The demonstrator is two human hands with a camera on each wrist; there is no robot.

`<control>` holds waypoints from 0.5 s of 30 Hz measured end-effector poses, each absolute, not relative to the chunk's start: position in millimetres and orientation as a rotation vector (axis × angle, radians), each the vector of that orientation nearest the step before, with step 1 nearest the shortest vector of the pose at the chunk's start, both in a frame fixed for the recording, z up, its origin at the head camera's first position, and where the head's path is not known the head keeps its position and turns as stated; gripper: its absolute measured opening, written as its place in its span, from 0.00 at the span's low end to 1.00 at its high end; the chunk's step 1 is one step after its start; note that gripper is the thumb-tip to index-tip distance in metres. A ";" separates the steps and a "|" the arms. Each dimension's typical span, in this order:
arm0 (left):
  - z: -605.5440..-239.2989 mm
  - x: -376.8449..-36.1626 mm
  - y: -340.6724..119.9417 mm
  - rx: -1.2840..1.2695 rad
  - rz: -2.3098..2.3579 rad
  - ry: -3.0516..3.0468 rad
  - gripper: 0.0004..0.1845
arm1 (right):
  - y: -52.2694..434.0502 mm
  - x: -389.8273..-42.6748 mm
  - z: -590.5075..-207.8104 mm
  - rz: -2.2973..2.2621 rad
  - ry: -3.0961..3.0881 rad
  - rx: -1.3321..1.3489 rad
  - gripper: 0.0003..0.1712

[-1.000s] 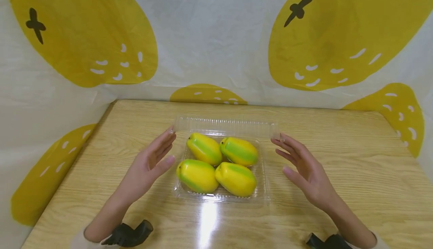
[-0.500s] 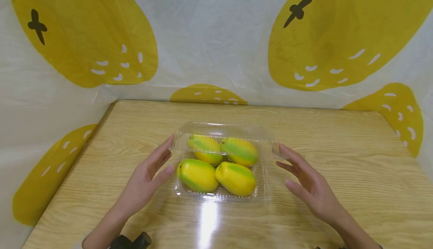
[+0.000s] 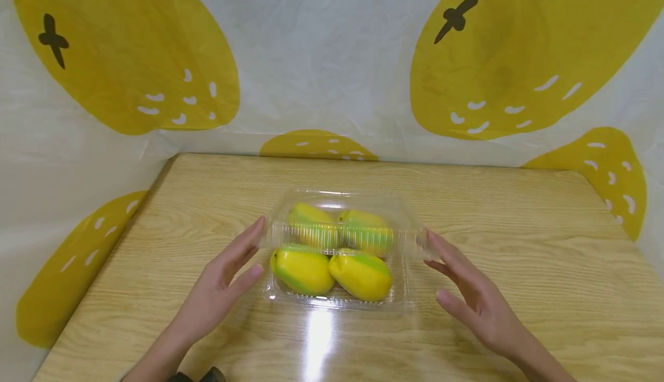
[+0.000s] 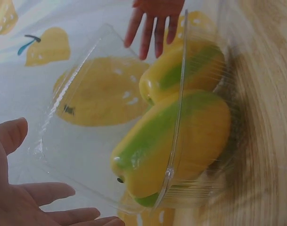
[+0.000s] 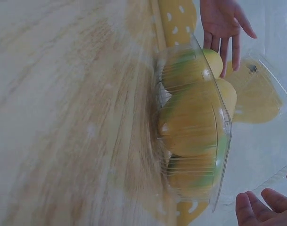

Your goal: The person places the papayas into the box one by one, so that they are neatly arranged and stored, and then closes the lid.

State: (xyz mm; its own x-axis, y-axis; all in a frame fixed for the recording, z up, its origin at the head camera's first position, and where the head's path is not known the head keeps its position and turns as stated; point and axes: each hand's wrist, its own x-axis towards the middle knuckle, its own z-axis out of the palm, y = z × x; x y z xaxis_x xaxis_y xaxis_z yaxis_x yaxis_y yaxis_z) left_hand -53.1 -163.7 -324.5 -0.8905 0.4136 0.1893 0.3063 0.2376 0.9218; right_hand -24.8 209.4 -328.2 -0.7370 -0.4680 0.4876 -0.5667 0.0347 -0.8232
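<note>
A clear plastic clamshell box (image 3: 277,298) sits on the table with several glossy yellow fruits (image 3: 303,269) inside, striped green and papaya-like. Its transparent lid (image 3: 280,233) slants over the back pair of fruits, its front edge raised, while the front pair lies uncovered in the head view. My left hand (image 3: 220,290) is at the lid's left side, straight fingertips against it, thumb apart. On the opposite side, my right hand (image 3: 477,295) likewise has extended fingers at the lid's right edge. In the left wrist view the lid (image 4: 101,155) stands tilted up beside the fingers.
The box stands on a light wood-grain table (image 3: 519,209). A white cloth (image 3: 327,48) printed with large yellow fruit hangs behind the table and along its left side. A bright light reflection (image 3: 318,341) shows on the tabletop in front of the box.
The lid has swung forward and down from behind the fruits to over the back pair. Both hands have come toward the front along with it. The fruits and the box base stay put.
</note>
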 end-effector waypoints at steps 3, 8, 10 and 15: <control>-325.6 -52.5 -164.6 0.699 1.766 2.389 0.31 | 206.9 -22.3 -326.8 1.812 -2.197 1.117 0.34; -327.8 -50.9 -166.6 0.674 1.767 2.403 0.30 | 204.9 -16.8 -327.3 1.814 -2.245 1.092 0.36; -329.5 -50.2 -167.2 0.663 1.754 2.415 0.29 | 205.2 -14.8 -327.9 1.808 -2.278 1.067 0.37; -335.0 -50.0 -166.5 0.659 1.797 2.401 0.28 | 206.4 -12.2 -330.6 1.820 -2.316 1.022 0.37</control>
